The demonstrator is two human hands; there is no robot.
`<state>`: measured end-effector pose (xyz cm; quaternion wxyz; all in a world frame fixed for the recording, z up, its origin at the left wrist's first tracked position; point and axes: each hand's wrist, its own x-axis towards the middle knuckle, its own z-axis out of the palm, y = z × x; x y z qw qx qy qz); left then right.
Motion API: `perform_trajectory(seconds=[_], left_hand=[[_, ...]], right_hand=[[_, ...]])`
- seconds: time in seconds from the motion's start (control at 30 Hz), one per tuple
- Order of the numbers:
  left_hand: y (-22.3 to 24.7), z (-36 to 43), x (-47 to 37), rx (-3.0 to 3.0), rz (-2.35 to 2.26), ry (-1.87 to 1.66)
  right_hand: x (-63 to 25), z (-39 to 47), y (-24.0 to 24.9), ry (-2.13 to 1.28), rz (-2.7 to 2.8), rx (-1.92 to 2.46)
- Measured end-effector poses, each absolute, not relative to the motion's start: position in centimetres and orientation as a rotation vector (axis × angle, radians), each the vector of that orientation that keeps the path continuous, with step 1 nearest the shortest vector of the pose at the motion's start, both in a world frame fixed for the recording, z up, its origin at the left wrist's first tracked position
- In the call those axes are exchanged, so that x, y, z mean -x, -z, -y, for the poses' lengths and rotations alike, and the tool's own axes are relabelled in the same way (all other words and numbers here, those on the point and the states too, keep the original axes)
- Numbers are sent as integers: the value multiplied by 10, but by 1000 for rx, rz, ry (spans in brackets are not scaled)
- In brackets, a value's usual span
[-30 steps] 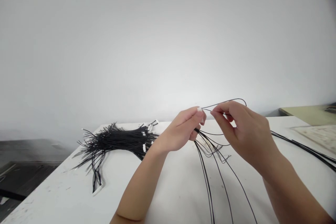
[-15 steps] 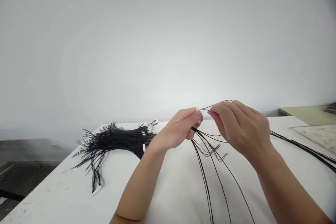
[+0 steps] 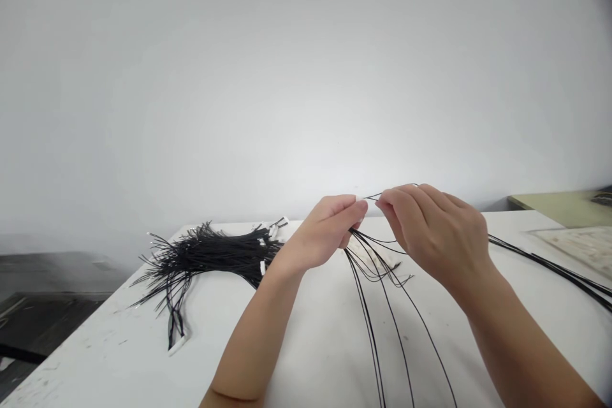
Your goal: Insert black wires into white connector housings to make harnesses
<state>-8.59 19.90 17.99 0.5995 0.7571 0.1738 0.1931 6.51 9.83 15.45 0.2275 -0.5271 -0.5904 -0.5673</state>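
Note:
Between the thumb and fingers of my left hand (image 3: 335, 226) is a small white connector (image 3: 360, 199), mostly covered by the fingertips. Several thin black wires (image 3: 366, 306) hang from beneath that hand and curve down past the table's front. My right hand (image 3: 430, 229) is closed in a pinch on a thin black wire (image 3: 373, 196) just right of the connector. The wire runs from the connector into the right fingertips, and a loop of it shows above the knuckles. The wire's end inside the pinch is hidden.
A thick bundle of black wires (image 3: 224, 252) with white connectors lies on the white table (image 3: 119, 357) at left. Behind the wires sits a pale heap of small pieces (image 3: 370, 252). More black wires (image 3: 549, 261) and a light tray (image 3: 581, 245) are at right. A wall stands behind.
Both hands stay close together, still holding the connector and wire. My right hand has shifted slightly left, and the hanging wires have swung a little left. Less of the connector shows now.

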Motion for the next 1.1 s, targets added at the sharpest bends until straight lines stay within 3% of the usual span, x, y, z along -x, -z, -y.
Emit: perform_trajectory(seconds=[0.87,1.1], left_hand=[[-174,-214,85,-1438,-246,-196],[-177,-214,88,-1458,-252,-222]], right_hand=[[-62,-109,-149,1563,1613,1426],[-65,-110,-147,1344,1638,1352]])
